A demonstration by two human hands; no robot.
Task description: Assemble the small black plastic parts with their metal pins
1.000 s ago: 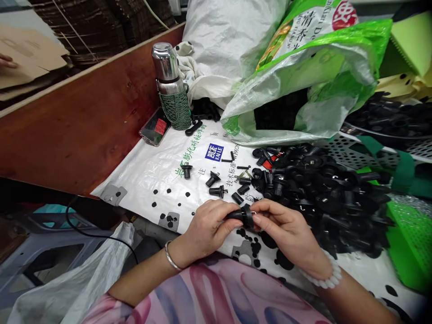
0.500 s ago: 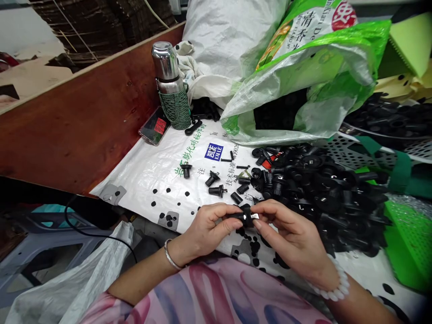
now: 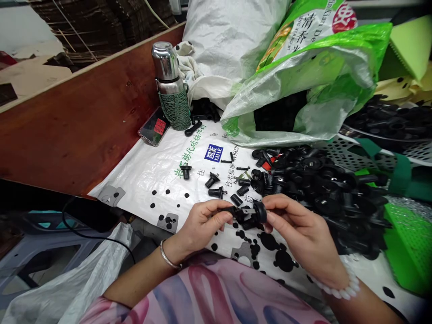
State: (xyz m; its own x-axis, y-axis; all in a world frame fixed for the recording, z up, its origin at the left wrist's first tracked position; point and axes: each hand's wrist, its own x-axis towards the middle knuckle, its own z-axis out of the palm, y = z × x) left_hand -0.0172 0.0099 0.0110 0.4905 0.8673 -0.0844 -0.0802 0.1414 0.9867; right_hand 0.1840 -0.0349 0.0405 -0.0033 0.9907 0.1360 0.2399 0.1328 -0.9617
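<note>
Both hands grip one black plastic fitting [image 3: 248, 214] together, clamped between thumbs and fingertips. Its long axis lies crosswise, its round cap pointing toward the right hand [image 3: 305, 234], and the left hand [image 3: 202, 227] pinches the narrower end. Beyond the held fitting lie three loose fittings [image 3: 212, 180] on a printed white sack [image 3: 151, 175]; to its right is one heap of similar black parts [image 3: 320, 193].

fitting [image 3: 259, 212]: matt black plastic | flask [image 3: 164, 60]: glossy steel | board [image 3: 81, 121]: smooth reddish wood
</note>
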